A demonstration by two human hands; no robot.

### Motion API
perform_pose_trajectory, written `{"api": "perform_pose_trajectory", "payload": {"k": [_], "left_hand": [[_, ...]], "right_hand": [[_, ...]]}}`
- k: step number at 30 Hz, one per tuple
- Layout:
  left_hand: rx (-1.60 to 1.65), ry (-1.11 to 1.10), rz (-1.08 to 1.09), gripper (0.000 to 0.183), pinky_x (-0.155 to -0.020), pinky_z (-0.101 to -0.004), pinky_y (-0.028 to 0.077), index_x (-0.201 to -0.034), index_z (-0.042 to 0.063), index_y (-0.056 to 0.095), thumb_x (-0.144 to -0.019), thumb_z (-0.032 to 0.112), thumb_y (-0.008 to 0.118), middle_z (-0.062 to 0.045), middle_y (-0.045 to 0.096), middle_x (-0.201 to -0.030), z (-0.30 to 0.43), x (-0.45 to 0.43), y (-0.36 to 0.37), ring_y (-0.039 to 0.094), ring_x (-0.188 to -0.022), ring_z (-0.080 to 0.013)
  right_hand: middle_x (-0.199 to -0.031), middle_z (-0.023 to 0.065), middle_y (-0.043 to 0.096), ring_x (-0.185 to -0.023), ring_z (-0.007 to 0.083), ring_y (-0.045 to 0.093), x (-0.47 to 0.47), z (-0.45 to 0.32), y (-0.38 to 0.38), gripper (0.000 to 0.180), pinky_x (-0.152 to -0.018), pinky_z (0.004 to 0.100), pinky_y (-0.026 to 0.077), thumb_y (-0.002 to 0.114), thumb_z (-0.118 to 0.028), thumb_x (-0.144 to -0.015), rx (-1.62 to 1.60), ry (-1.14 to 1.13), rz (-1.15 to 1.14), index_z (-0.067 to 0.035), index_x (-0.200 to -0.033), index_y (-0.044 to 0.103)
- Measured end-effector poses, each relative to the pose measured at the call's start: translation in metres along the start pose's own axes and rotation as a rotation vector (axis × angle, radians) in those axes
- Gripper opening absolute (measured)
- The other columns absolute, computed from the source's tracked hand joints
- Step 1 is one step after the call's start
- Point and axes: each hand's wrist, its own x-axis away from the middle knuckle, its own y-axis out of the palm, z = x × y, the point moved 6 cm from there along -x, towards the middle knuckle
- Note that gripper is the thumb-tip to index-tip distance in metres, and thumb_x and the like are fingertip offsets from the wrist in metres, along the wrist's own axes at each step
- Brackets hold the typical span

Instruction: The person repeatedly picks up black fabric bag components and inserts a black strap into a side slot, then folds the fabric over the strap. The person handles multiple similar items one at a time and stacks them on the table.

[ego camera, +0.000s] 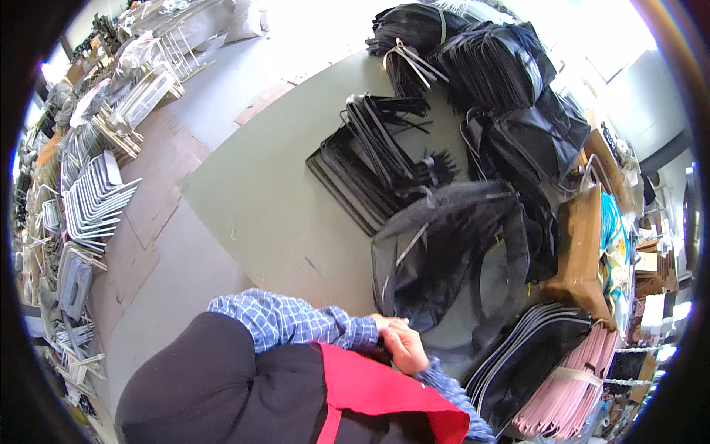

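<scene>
My left hand (386,321) and my right hand (406,348) meet close in front of my body, at the near edge of the table. My right fingers are curled at the near edge of a black mesh fabric piece (444,250) with a looped strap or band. Most of my left hand is hidden behind the right, so its grip cannot be made out. Beyond the mesh piece lies a stack of black tubular frames (349,172). A bundle of black strips (383,139) rests on those frames.
Stacks of folded black fabric pieces (488,66) fill the table's far right. A cardboard box (577,250) stands at the right, near black pieces with white edging (527,349) and a tied pink bundle (566,383). White metal racks (100,200) crowd the floor at left, past the grey-green tabletop (260,183).
</scene>
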Motion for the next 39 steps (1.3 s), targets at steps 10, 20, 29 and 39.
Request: {"api": "perform_pose_trajectory", "payload": {"k": [10,20,29,39], "left_hand": [[-0.41,0.123,-0.701,0.037,-0.082,-0.0401,0.052,-0.116,0.011,0.067,-0.093,0.039,0.06,-0.018,0.065,-0.1,0.122,0.038,-0.048,0.064,-0.094,-0.0329],[-1.015,0.691,-0.083,0.058,-0.102,-0.0476,0.04,-0.138,0.032,0.05,-0.083,0.018,0.055,-0.012,0.051,-0.134,0.123,0.01,-0.124,0.05,-0.116,-0.0282],[-0.848,0.677,-0.366,0.061,-0.105,-0.0517,0.036,-0.134,0.017,0.053,-0.075,0.03,0.066,-0.014,0.056,-0.128,0.157,-0.011,-0.086,0.051,-0.12,-0.0306],[-1.229,0.63,-0.677,0.091,-0.11,-0.0514,0.032,-0.143,0.003,0.042,-0.066,0.036,0.078,-0.016,0.052,-0.132,0.182,0.019,0.04,0.05,-0.12,-0.0308]], "right_hand": [[-0.115,0.0162,0.064,-0.105,0.0349,0.062,-0.391,0.081,-0.01,0.034,-0.091,0.0415,0.052,0.065,-0.006,-0.085,0.727,-0.228,0.229,-0.002,-0.118,0.063],[-0.09,0.0087,0.057,-0.089,0.0281,0.057,-0.41,0.097,0.048,0.018,-0.074,0.039,0.052,0.07,-0.018,-0.083,1.082,-0.15,0.284,-0.008,-0.087,0.055],[-0.082,0.0129,0.059,-0.074,0.0289,0.061,-0.363,-0.033,0.156,0.01,-0.062,0.0387,0.051,0.058,-0.016,-0.094,0.474,-0.077,-0.216,-0.006,-0.097,0.056],[-0.066,0.0025,0.05,-0.048,0.0069,0.041,-0.094,-0.296,-0.141,0.033,-0.045,0.0236,0.034,0.052,-0.018,-0.101,-0.036,-0.342,0.321,0.003,-0.125,0.056]]}}
